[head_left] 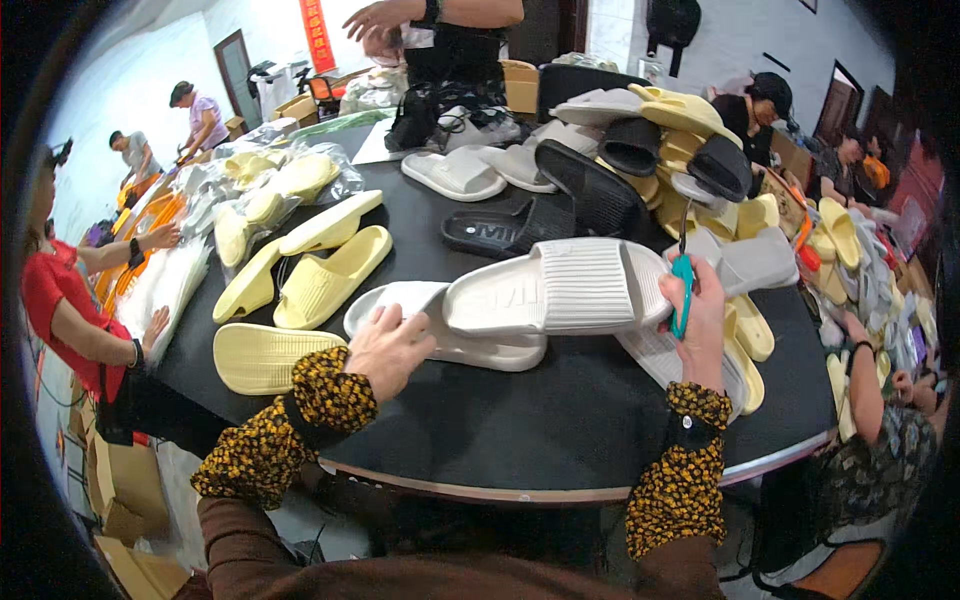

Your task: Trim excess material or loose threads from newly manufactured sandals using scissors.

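Two off-white slide slippers lie partly overlapped in front of me. The upper slipper [590, 285] has a ribbed strap, its toe end toward my right hand. Beneath it, the lower slipper [490, 350] points the other way. My left hand [390, 350] has its fingers curled over the strap end of this lower slipper. Teal-handled scissors [682, 295] are gripped in my right hand [700, 320], blades pointing up and away. The thumb side of that hand is close against the upper slipper's toe; whether it also holds the slipper I cannot tell.
Pale yellow slippers [335, 275] lie to the left on the black table [480, 430]. Black slippers [590, 195] and a mixed slipper pile [690, 130] stand beyond. A person in red [75, 300] works at the left with clear bags [175, 290]; other people stand around.
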`<control>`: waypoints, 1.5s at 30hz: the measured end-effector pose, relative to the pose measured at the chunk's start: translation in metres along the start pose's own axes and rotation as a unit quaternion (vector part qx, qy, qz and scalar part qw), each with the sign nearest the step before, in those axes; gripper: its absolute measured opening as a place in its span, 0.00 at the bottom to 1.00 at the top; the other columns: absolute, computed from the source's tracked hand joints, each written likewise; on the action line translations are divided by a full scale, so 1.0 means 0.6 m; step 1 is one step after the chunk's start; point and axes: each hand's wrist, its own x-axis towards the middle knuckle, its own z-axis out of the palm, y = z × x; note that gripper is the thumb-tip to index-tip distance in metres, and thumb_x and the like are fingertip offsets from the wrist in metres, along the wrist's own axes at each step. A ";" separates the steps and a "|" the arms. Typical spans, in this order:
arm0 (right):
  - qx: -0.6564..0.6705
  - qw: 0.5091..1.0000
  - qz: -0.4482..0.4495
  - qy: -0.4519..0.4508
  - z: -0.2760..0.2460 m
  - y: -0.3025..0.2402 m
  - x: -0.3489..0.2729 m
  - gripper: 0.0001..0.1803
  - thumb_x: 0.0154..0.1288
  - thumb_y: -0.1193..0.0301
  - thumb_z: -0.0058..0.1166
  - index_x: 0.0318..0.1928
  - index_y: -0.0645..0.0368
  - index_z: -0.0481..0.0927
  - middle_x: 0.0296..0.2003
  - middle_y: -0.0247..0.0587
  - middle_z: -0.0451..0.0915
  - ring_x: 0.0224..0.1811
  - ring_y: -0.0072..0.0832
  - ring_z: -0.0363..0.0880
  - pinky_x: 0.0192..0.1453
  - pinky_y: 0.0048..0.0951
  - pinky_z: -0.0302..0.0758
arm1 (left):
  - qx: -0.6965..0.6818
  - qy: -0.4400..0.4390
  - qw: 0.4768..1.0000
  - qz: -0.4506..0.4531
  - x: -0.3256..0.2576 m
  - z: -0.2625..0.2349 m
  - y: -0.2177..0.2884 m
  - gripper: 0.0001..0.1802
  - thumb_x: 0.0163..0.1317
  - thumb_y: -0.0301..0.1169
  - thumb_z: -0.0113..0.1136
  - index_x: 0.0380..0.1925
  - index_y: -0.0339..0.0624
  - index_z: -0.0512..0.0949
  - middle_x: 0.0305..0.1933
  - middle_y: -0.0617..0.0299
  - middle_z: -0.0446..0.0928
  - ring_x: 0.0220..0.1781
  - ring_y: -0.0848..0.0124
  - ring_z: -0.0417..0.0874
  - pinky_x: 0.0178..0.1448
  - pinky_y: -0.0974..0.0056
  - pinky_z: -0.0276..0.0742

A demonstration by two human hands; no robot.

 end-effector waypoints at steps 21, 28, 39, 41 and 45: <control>-0.123 0.970 0.081 -0.192 0.123 0.060 -0.062 0.20 0.53 0.72 0.56 0.47 0.64 0.71 0.29 0.38 0.75 0.19 0.21 0.72 0.15 0.21 0.70 | -0.269 -0.153 0.895 -0.322 -0.045 0.013 -0.102 0.51 0.45 0.55 0.67 0.65 0.43 0.55 0.61 0.42 0.65 0.61 0.45 0.66 0.66 0.52 0.59; -0.069 0.968 0.112 -0.212 0.104 0.075 -0.046 0.23 0.57 0.69 0.57 0.51 0.66 0.70 0.28 0.39 0.75 0.20 0.20 0.73 0.16 0.20 0.70 | -0.169 -0.180 0.931 -0.267 -0.047 0.037 -0.106 0.50 0.41 0.47 0.70 0.64 0.45 0.57 0.59 0.46 0.68 0.60 0.49 0.67 0.65 0.52 0.59; -0.065 0.983 0.066 -0.158 0.087 0.092 -0.033 0.26 0.58 0.61 0.59 0.49 0.68 0.70 0.26 0.48 0.77 0.20 0.31 0.76 0.22 0.32 0.74 | -0.160 -0.113 0.953 -0.231 -0.019 0.023 -0.086 0.43 0.41 0.35 0.70 0.60 0.47 0.62 0.44 0.45 0.74 0.49 0.47 0.72 0.55 0.50 0.65; -0.108 0.987 -0.006 -0.118 0.086 0.121 -0.022 0.27 0.58 0.62 0.59 0.50 0.69 0.70 0.28 0.48 0.77 0.23 0.30 0.77 0.26 0.31 0.75 | -0.133 -0.155 0.947 -0.249 -0.003 0.021 -0.069 0.43 0.41 0.35 0.70 0.60 0.48 0.62 0.40 0.46 0.76 0.48 0.49 0.73 0.54 0.50 0.65; -0.194 0.973 -0.115 -0.049 0.086 0.121 -0.025 0.28 0.57 0.62 0.60 0.51 0.69 0.69 0.37 0.56 0.78 0.38 0.41 0.79 0.43 0.36 0.74 | -0.134 -0.162 0.944 -0.255 0.001 0.026 -0.058 0.44 0.40 0.35 0.71 0.60 0.47 0.62 0.37 0.46 0.76 0.46 0.49 0.73 0.53 0.50 0.65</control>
